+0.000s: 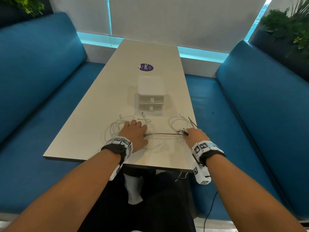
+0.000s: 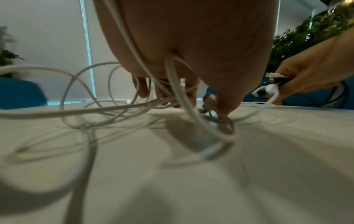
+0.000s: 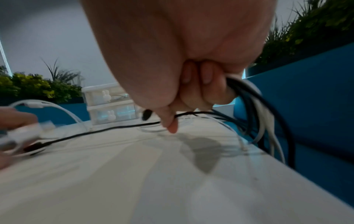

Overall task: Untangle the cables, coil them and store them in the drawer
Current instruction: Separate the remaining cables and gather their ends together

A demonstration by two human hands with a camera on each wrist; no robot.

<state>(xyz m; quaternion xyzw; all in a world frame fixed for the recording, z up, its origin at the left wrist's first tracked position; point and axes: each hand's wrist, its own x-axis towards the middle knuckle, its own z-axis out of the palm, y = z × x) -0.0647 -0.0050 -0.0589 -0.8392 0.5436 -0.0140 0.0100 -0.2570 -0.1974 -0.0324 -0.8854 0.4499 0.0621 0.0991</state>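
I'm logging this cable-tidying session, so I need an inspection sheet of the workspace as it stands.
Surface: long pale table, purple sticker at mid-length.
Job's things: white cables tangled; black cable stretched between both hands; drawer unit, both drawers closed.
Clutter: nothing seen.
Grippers: left hand pinches cable ends amid the tangle; right hand grips a cable bundle.
Cables: none coiled or stored.
Surroundings: blue benches, plants, window blind.
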